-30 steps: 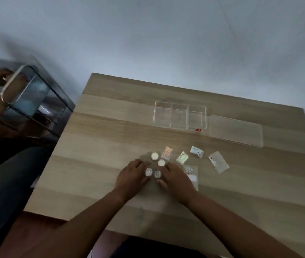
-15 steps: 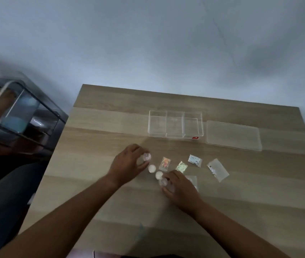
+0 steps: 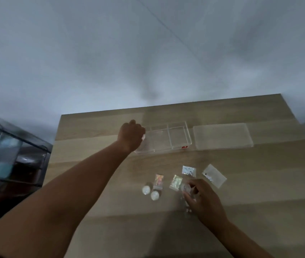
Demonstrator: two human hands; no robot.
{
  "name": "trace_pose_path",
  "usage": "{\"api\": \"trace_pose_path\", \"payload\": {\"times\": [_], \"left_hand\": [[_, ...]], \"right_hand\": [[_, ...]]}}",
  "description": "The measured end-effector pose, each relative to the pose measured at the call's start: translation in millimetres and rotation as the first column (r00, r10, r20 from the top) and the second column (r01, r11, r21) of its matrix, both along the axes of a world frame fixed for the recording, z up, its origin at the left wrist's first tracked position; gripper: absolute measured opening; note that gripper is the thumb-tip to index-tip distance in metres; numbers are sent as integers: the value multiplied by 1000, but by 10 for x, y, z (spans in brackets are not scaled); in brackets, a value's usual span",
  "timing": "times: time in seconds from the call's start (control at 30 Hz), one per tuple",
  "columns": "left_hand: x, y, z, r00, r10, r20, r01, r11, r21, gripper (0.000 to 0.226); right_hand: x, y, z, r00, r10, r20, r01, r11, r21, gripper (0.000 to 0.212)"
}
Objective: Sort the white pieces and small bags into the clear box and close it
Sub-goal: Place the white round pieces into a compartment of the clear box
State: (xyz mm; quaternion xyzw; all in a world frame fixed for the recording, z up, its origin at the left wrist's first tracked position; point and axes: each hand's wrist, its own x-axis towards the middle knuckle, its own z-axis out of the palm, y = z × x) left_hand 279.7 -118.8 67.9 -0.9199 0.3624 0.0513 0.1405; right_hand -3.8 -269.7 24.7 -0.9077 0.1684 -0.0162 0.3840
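The clear box (image 3: 178, 136) with three compartments sits on the wooden table (image 3: 259, 202); its flat clear lid (image 3: 222, 135) lies to its right. My left hand (image 3: 131, 135) hovers over the box's left compartment, fingers curled around a white piece that barely shows. My right hand (image 3: 201, 198) pinches another round white piece (image 3: 185, 188) just above the table. Two white pieces (image 3: 146, 189) (image 3: 155, 195) lie side by side on the wood. Small bags lie nearby: an orange one (image 3: 158, 180), a greenish one (image 3: 175, 182), a blue-white one (image 3: 188, 170) and a clear one (image 3: 214, 175).
A dark cart with a clear bin (image 3: 2, 155) stands beside the table's left edge. Another small bag (image 3: 186, 207) lies partly hidden under my right hand. The wall rises behind the table's far edge.
My left hand has carried a white piece from the cluster up to the box's left compartment. My right hand lifted its piece and shifted right. The camera tilted upward.
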Motion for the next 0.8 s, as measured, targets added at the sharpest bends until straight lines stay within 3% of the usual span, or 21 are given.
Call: {"api": "trace_pose_path", "payload": {"times": [0.07, 0.2, 0.27, 0.33, 0.37, 0.43, 0.53, 0.67, 0.8], "left_hand": [[22, 6, -52, 999, -34, 14, 33, 997, 63, 23], [31, 76, -152, 999, -34, -9, 34, 999, 33, 27], [26, 125, -167, 1000, 2, -25, -3, 999, -36, 31], [-12, 202, -151, 991, 109, -78, -123, 970, -210, 37], [-50, 253, -139, 973, 193, -123, -224, 916, -334, 39], [-153, 352, -129, 888, 370, -272, -459, 706, -538, 38], [-304, 453, -189, 674, 487, -555, -737, 407, -539, 40], [-417, 480, -272, 526, 481, -701, -850, 266, -455, 38], [-456, 452, -328, 461, 402, -791, -886, 163, -433, 32]], "right_hand": [[-36, -25, 6, 1000, -28, -9, 28, 1000, 10, 26], [1, -68, 74, 998, -62, 4, 62, 998, 14, 27], [113, -91, 159, 997, -73, 27, 72, 997, 38, 28], [334, -117, 282, 996, -61, 68, 57, 997, 55, 25], [489, -125, 351, 995, -41, 93, 36, 998, 56, 21], [859, -125, 476, 991, 22, 133, -22, 1000, 4, 18], [1453, -31, 582, 976, 177, 128, -159, 978, -134, 21], [2065, 176, 577, 925, 379, -3, -364, 886, -287, 25], [2389, 331, 464, 828, 508, -239, -547, 634, -547, 18]]}}
